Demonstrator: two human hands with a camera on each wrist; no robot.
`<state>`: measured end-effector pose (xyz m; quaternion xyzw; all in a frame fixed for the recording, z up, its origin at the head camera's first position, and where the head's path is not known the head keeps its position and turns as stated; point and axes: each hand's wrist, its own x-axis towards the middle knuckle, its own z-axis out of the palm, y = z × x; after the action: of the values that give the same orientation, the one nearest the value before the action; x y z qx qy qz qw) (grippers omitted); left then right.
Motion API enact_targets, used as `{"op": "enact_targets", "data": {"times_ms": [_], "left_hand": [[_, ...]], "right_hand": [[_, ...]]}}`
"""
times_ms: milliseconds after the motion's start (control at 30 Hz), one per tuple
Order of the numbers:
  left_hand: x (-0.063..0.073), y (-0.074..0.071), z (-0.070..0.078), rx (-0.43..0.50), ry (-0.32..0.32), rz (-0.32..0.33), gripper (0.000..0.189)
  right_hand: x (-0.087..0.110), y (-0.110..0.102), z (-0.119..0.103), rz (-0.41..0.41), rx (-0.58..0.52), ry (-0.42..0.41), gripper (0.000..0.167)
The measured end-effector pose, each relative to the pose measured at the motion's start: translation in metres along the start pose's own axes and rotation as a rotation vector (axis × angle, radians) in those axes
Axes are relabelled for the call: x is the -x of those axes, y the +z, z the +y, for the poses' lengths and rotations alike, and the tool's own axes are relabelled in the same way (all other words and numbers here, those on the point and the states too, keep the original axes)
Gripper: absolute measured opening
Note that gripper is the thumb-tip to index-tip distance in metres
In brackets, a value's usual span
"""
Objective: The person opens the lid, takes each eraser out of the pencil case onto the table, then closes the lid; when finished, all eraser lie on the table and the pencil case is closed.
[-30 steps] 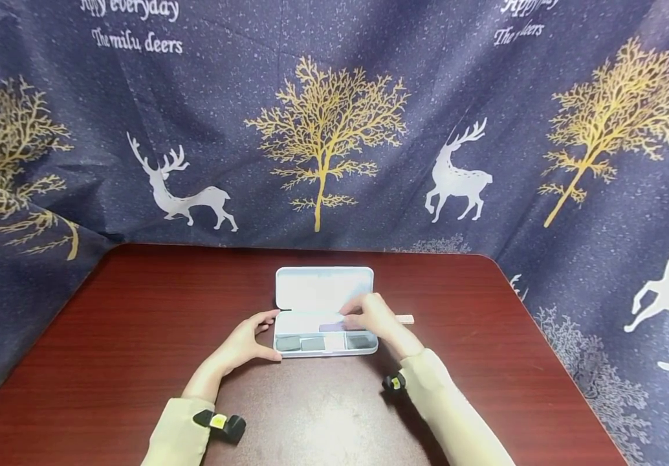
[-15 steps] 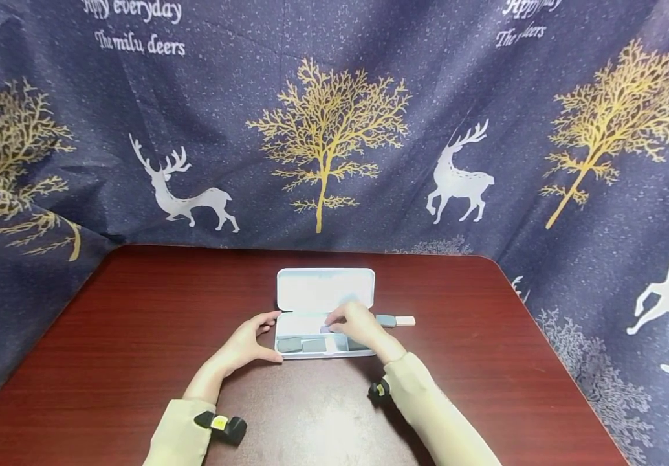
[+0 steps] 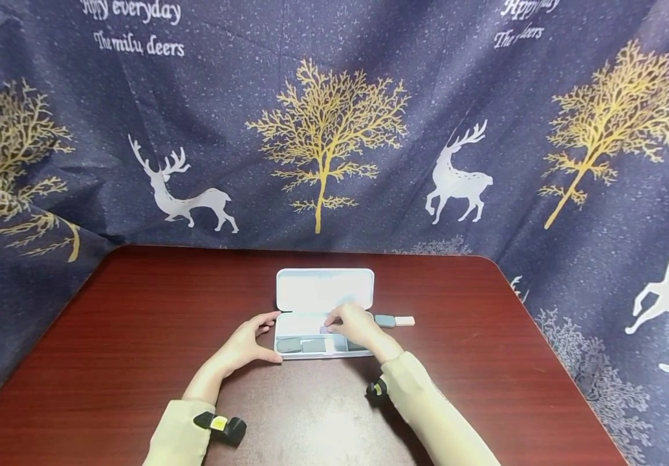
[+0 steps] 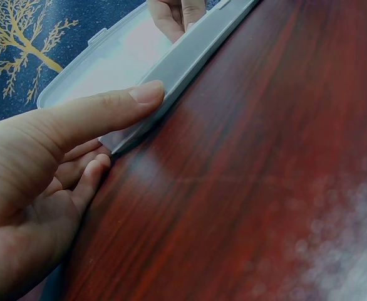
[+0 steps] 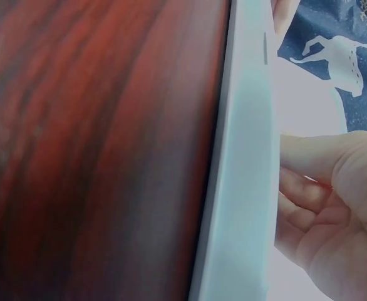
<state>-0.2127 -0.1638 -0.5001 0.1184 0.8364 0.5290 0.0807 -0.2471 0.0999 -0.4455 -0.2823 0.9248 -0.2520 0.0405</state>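
Head view, 2 hands (image 3: 242, 343) at smooth oblong case (image 3: 305, 322), grained table (image 3: 165, 304)

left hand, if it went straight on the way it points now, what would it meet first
Most likely the left end of the open case: the left hand already has its thumb against the case's front wall. The palm's gap is hard to judge.
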Motion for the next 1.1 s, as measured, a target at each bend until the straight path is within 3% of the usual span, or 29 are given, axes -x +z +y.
{"op": "enact_targets", "data": {"times_ms": [667,1100], "left_hand": [[-0.0001,0.0000,0.0010,-0.008,0.011,-0.002,0.097],[0.0010,-0.0010,0.0010,-0.003,-0.002,0.000,0.097]], "right_hand": [[-0.0006,-0.0049,-0.0007,0.000,-0.025,-0.026,0.006],[0.0001,-0.0054,0.0000,0.008,-0.013,-0.086,0.006]]}}
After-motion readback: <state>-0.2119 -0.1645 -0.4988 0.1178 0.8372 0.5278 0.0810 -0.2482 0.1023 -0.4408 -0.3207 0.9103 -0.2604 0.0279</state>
